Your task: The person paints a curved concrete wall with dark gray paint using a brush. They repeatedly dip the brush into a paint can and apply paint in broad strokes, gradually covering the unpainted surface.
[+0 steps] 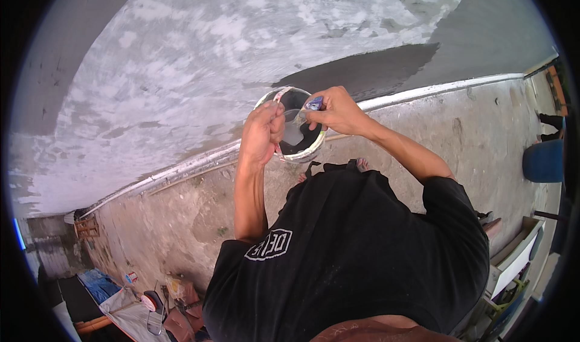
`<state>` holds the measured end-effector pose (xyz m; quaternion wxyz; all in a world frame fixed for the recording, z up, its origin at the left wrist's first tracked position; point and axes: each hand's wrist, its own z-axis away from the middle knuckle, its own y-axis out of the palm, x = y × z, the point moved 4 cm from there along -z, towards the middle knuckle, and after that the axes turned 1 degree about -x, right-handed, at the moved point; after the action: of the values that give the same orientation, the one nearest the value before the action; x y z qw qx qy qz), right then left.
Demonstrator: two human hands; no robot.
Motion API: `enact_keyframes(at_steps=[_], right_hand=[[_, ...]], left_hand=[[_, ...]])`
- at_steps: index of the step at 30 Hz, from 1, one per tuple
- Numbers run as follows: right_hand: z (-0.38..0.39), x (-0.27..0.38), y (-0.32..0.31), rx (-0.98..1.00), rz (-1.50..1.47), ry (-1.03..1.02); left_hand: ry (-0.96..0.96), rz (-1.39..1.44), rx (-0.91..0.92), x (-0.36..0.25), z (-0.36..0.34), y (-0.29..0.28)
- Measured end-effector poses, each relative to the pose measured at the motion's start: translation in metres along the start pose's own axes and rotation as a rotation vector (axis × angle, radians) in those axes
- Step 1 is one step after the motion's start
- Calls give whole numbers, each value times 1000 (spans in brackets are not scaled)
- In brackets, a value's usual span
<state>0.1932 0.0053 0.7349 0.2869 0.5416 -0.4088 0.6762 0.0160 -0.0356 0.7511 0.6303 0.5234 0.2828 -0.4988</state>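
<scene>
My left hand (pixel 263 130) is closed around the pale, red-marked carrying strap of a round bucket (pixel 304 155), holding it up in front of my body near the wall. The bucket's inside is dark, with grey material in it. My right hand (pixel 339 111) is at the bucket's right rim, fingers wrapped round the blue handle (pixel 314 103) of what looks like a putty knife. Its pale flat blade (pixel 293 135) points down into the bucket. How much the bucket holds is hard to make out.
A wall (pixel 181 58) with patchy white and dark grey coating rises ahead, a whitish ledge (pixel 447 89) along its foot. Bare rough ground (pixel 199 212) lies below. A blue barrel (pixel 542 162) stands right, near a person's dark-clothed legs (pixel 551 124). Motorcycle parts (pixel 158 309) show lower left.
</scene>
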Motion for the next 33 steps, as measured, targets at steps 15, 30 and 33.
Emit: enact_keyframes(at_steps=[15, 30, 33], right_hand=[[12, 8, 7, -238, 405, -638], [-4, -5, 2, 113, -182, 3], [-5, -3, 1, 149, -189, 6]], left_hand=[[-31, 64, -6, 5, 4, -7], [-11, 72, 38, 8, -3, 0], [-8, 65, 28, 8, -2, 0]])
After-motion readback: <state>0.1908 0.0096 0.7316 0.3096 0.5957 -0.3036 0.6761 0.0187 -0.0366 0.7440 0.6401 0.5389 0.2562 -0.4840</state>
